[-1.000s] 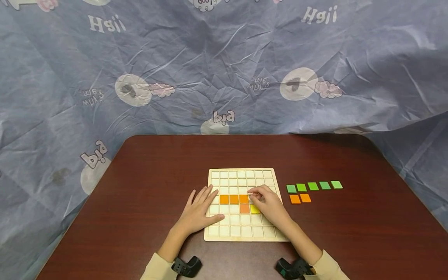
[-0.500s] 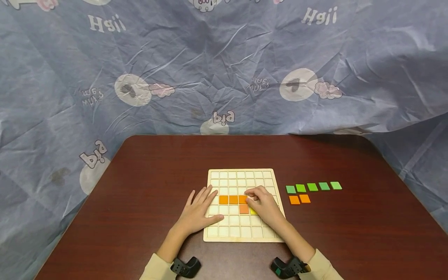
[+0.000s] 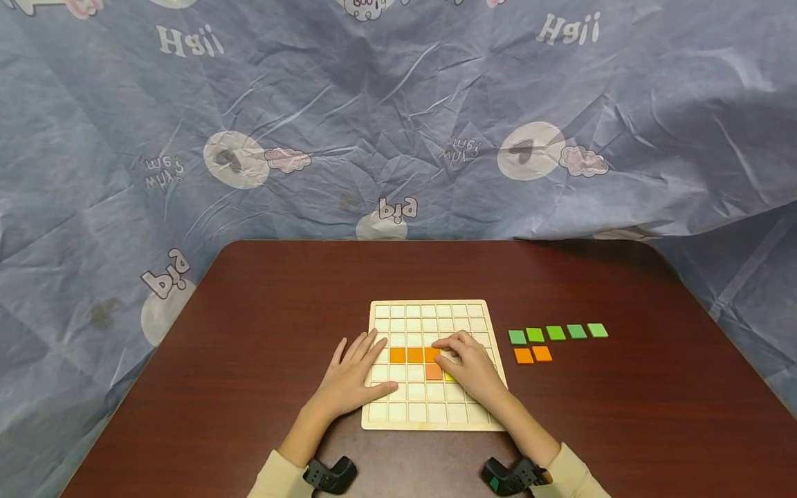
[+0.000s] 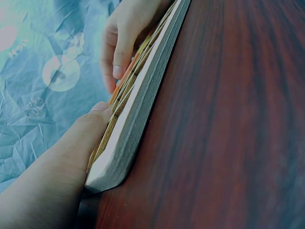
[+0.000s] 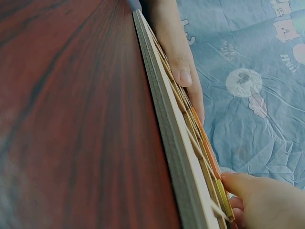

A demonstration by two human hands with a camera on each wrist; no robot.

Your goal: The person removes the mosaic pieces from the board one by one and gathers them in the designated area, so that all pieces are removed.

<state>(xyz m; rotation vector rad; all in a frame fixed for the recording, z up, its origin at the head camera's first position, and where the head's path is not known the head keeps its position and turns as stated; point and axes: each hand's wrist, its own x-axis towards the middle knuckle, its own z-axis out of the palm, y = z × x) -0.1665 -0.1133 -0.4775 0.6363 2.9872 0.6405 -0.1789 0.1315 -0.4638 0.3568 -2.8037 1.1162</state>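
A pale wooden grid board (image 3: 417, 413) lies on the table. Three orange square tiles (image 3: 415, 355) sit side by side in one row. Below the rightmost one is a salmon-orange tile (image 3: 434, 372), with a yellow tile (image 3: 450, 376) beside it, partly covered by my right hand. My left hand (image 3: 351, 380) rests spread on the board's left edge, its thumb along the side in the left wrist view. My right hand (image 3: 470, 363) has thumb and index finger at the right edge of the rightmost orange tile, pinching it. The right wrist view shows the thumb (image 5: 236, 182) against the tiles' edge.
Several green tiles (image 3: 556, 333) lie in a row on the dark red table (image 3: 280, 297), right of the board. Two loose orange tiles (image 3: 533, 354) lie below them. A printed blue-grey cloth (image 3: 349, 138) hangs behind the table.
My right hand has moved slightly left, its thumb and index finger coming onto the rightmost orange tile and covering more of the yellow tile. The left hand stays in place.
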